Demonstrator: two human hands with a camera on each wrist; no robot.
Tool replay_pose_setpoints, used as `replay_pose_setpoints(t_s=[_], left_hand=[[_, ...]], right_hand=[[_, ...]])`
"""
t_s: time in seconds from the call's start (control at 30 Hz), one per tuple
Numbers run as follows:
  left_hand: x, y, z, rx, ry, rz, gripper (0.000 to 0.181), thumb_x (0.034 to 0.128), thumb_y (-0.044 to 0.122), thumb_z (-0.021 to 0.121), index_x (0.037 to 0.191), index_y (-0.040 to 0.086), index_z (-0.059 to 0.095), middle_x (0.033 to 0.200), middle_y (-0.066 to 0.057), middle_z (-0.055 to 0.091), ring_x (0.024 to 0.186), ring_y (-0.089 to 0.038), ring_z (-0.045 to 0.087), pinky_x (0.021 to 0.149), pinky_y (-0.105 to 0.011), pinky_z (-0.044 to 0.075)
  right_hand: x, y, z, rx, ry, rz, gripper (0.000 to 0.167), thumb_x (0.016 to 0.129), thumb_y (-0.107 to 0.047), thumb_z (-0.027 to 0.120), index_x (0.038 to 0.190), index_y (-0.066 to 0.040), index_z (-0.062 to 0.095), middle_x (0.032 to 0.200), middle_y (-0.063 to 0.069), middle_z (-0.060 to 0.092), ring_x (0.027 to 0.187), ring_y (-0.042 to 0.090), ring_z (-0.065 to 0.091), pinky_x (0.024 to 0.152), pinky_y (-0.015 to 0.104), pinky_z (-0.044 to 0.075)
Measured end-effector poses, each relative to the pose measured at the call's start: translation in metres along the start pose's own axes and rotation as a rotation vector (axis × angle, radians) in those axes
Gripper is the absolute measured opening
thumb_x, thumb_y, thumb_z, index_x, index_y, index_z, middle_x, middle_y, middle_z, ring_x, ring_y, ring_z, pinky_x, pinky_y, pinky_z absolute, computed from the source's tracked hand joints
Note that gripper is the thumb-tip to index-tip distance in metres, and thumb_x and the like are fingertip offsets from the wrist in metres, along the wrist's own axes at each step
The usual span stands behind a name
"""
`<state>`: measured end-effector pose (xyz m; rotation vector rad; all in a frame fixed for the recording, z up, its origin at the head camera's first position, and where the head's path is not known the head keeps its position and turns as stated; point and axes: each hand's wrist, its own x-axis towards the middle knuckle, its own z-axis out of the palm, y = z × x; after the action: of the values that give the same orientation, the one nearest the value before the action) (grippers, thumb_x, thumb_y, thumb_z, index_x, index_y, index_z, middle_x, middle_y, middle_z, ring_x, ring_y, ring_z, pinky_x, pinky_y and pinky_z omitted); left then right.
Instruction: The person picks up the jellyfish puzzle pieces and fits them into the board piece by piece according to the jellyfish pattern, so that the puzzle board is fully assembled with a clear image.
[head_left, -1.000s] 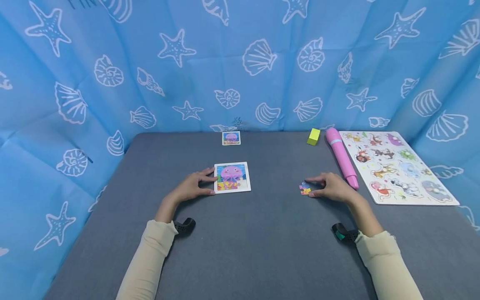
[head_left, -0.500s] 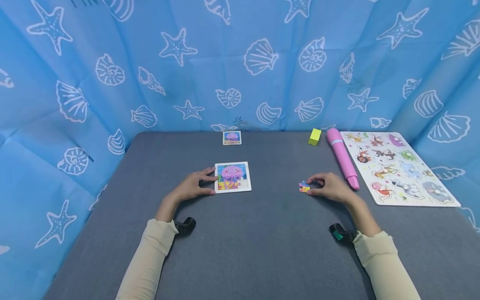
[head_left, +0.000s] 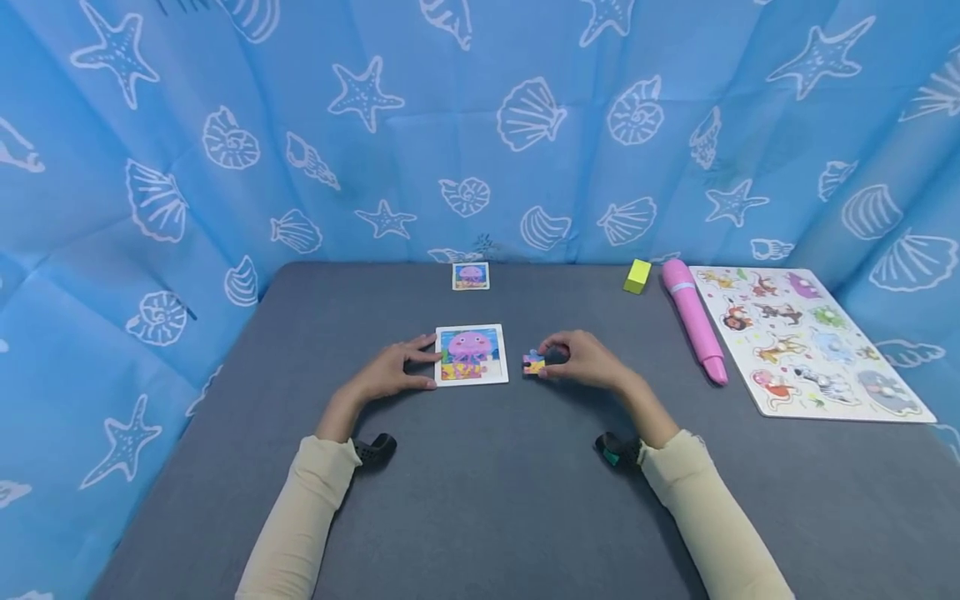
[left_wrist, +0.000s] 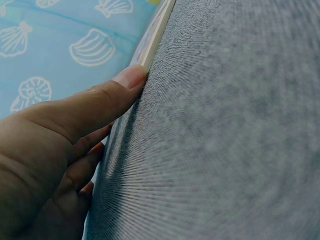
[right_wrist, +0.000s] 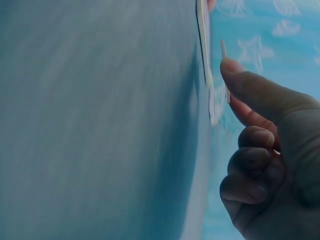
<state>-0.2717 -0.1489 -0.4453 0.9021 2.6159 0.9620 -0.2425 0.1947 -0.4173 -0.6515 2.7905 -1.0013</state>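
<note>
In the head view a white-framed jellyfish puzzle (head_left: 471, 355) lies flat on the grey table, its lower right part bare and pale. My left hand (head_left: 392, 368) rests at its left side, with spread fingertips and thumb touching the edge. The left wrist view shows the thumb (left_wrist: 107, 100) against the frame's side. Right of the puzzle, my right hand (head_left: 588, 360) pinches a small colourful puzzle piece (head_left: 533, 362) between thumb and index finger. In the right wrist view the piece (right_wrist: 223, 49) is edge-on above the table, the other fingers curled in.
A small jellyfish picture card (head_left: 471, 276) lies at the back. Towards the back right are a yellow-green block (head_left: 637, 277), a pink pen-shaped device (head_left: 696, 321) and a white animal peg board (head_left: 813, 342). A blue seashell curtain (head_left: 450, 125) hangs behind the table.
My right hand has picked the puzzle piece up and carried it left, close to the puzzle's right side. The left hand stays at the frame's left edge. The head view has shifted slightly.
</note>
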Motion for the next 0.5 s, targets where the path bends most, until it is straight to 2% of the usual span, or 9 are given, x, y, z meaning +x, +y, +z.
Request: replay_pose_setpoints(t_s=[0.23,0.5], left_hand=[[0.001,0.002,0.0,0.0,-0.002,0.016,0.055,0.0773,0.028,0.073,0.127,0.011,0.056,0.148,-0.011,0.032,0.14,-0.032,0.021,0.11,-0.055,0.019],[0.0,0.002,0.0,-0.011,-0.002,0.004,0.055,0.077,0.027,0.074,0.127,0.011,0.056,0.148,-0.01,0.032,0.14,-0.031,0.022,0.11,-0.054,0.019]], right_hand=[[0.029,-0.018,0.02,0.038,-0.072,0.014,0.026,0.077,-0.021,0.074,0.098,-0.007,0.066,0.063,-0.003,0.035,0.057,0.011,0.03,0.056,0.024,0.025],[0.044,-0.025,0.035,0.053,-0.123,0.022,0.026,0.076,-0.022,0.075,0.098,-0.009,0.068,0.061,-0.003,0.033,0.057,0.012,0.029,0.057,0.026,0.024]])
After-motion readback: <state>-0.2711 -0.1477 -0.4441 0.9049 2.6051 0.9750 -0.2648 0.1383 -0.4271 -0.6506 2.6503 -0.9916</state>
